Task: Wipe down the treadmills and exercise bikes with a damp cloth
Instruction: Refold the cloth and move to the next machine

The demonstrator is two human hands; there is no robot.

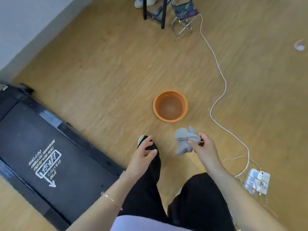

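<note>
Head view looks down on a wooden floor (108, 64) where the right hand (205, 147) pinches a bunched grey cloth (185, 140) between thumb and curled fingers, the loose ends hanging below the grip. The left hand (143, 154) holds nothing, its fingers relaxed and spread. An orange basin (170, 120) with water in it stands out in the open floor, well away from its edges, directly ahead of the cloth and nearer the right hand than the left. The black treadmill (33, 147) lies toward the floor's left edge, its long axis running diagonally from the wall toward the person's feet, on the empty hand's side. Whether the cloth is already wet cannot be told; if dry, the basin looks like the next stop, a short reach forward and down.
</note>
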